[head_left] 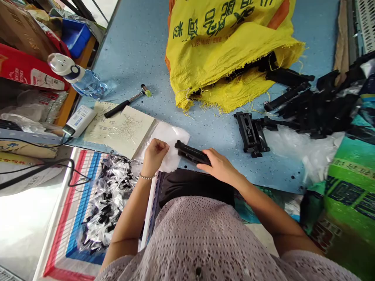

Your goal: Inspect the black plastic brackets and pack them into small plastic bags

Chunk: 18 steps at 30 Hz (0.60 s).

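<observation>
My right hand (219, 166) is closed round one end of a black plastic part (192, 153), held just above the table's front edge. To its left, my left hand (156, 154) has its fingers pinched together over thin white plastic bags (175, 136); what lies between the fingertips is too small to tell. Beside that hand lies an open notepad (136, 130) with many tiny pins scattered on it. More black parts (252, 134) rest on the blue table (216, 128) to the right.
A small hammer (125, 103), a white box (80, 120) and a water bottle (88, 82) stand or lie at left. A yellow sack (228, 47) fills the back. Black parts (316, 105) heap at right. Below left, a basket (63, 218) holds bagged parts.
</observation>
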Tool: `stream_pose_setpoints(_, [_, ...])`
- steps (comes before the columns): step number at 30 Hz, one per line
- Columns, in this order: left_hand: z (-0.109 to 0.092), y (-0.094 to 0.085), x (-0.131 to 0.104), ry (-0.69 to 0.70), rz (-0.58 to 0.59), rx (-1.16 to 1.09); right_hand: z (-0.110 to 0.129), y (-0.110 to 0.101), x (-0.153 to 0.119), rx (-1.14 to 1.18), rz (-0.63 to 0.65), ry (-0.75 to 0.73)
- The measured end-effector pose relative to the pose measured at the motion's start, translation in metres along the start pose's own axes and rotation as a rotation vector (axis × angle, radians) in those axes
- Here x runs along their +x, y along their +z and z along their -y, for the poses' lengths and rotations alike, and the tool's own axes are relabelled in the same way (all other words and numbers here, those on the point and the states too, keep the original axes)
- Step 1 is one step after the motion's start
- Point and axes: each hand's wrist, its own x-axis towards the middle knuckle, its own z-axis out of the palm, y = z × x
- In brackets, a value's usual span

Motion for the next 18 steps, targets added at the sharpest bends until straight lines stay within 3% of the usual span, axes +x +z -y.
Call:
stream_pose_setpoints(3, [-0.002, -0.006, -0.004, 0.221, 0.064, 0.350, 0.007, -0.007, -0.006, -0.068, -0.048, -0.074])
stream_pose_setpoints(5, [-0.004, -0.009, -0.005, 0.312, 0.077, 0.469, 0.012, -0.009, -0.006, -0.027, 0.003, -0.137])
stream_pose_setpoints(8, [-0.008, -0.010, -0.008, 0.411, 0.031, 0.559, 0.015, -0.001, 0.003, 0.062, 0.114, -0.082])
stream_pose_setpoints(11, [-0.013, -0.007, -0.023, 0.562, 0.040, 0.651, 0.014, 0.019, 0.019, 0.474, 0.189, 0.023])
stream_pose_setpoints(13, [-0.017, 0.000, -0.039, 0.672, 0.129, 0.650, 0.015, 0.034, 0.029, 0.842, 0.239, 0.086])
stream_pose_setpoints(15, [-0.020, 0.009, -0.054, 0.744, 0.252, 0.597, 0.020, 0.047, 0.034, 0.965, 0.168, 0.110])
stream_pose_setpoints(18, [-0.023, 0.019, -0.063, 0.752, 0.374, 0.534, 0.036, 0.054, 0.024, 0.664, -0.072, 0.015])
